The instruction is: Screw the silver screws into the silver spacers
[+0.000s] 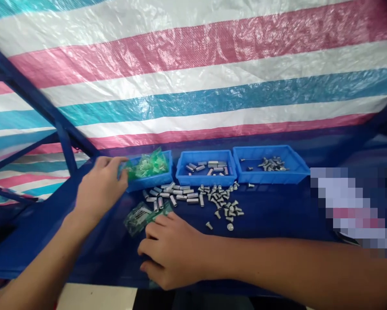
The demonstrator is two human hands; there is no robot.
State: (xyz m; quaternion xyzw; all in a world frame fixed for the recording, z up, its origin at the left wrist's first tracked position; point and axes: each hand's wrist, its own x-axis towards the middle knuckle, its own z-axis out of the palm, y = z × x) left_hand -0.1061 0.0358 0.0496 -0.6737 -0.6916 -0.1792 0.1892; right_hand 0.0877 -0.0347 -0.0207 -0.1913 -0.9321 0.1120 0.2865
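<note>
The left hand (pixel 101 185) is resting partly curled at green bags (pixel 148 165) in a bin (pixel 151 182), its hold unclear; the right hand (pixel 177 252) is lying curled by a filled bag (pixel 137 218) on the table (pixel 277 215), grip hidden. Bagging is looking partly done, sleeves (pixel 181 197) and screws (pixel 231 209) lying loose.

Crumpled green bags (pixel 151 167) are filling the left blue bin (pixel 152 182), glistening and rising above its rim, their contents not showing clearly. The bin is standing near the back left corner of the tabletop (pixel 277 211). A clear bag (pixel 137 218) is lying slantwise between the bin and the tabletop's front edge, silvery pieces showing inside, its right end looking green.
</note>
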